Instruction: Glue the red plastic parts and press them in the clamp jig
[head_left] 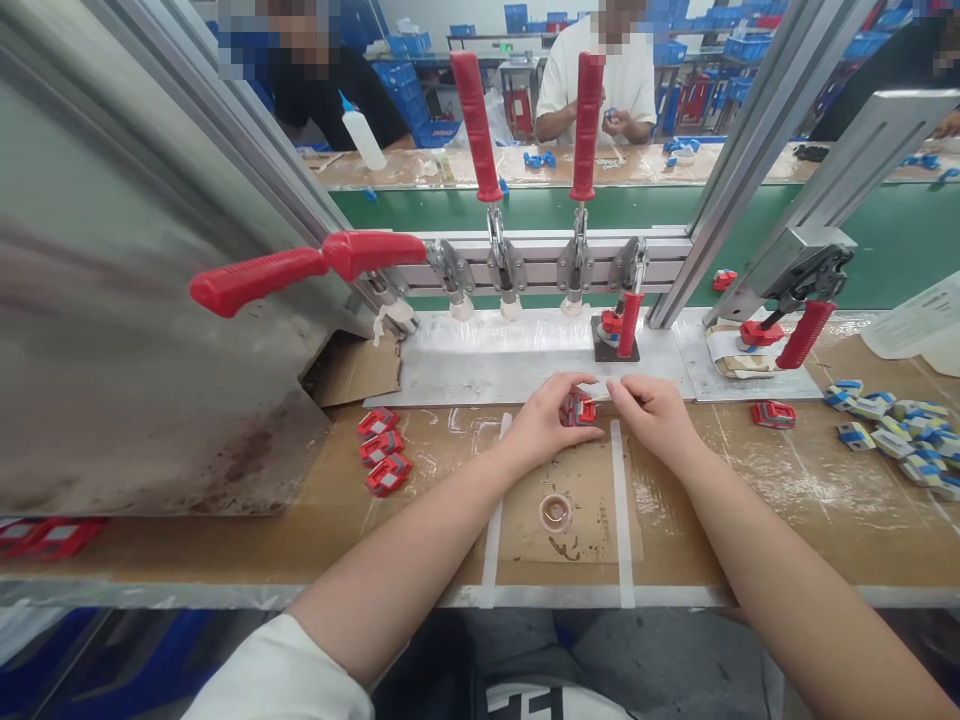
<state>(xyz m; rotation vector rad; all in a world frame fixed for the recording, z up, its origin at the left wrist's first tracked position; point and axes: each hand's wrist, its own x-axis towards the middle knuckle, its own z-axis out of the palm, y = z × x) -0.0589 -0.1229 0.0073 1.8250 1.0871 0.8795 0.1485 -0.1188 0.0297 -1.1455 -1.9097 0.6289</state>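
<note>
My left hand [541, 418] is closed around a small red-and-grey plastic part [580, 410], gripping it between thumb and fingers above the cardboard mat. Close beside it, my right hand [658, 418] pinches a thin pale stick [598, 401]. The stick's tip meets the red part's face; whether it presses there I cannot tell. Below the hands, a small clear cup [556, 513] with a little liquid stands on the cardboard [525, 540], between two strips of white tape. Just beyond, a similar red part sits under a red-handled toggle clamp [630, 325].
Several red parts [384, 450] lie left; one red part [773, 414] lies right, near a pile of blue-and-cream pieces [900, 425]. Red-handled clamps [475, 125] line a metal rail [540, 245]. A metal panel [150, 300] borders the left. Across the green conveyor [420, 208], co-workers sit.
</note>
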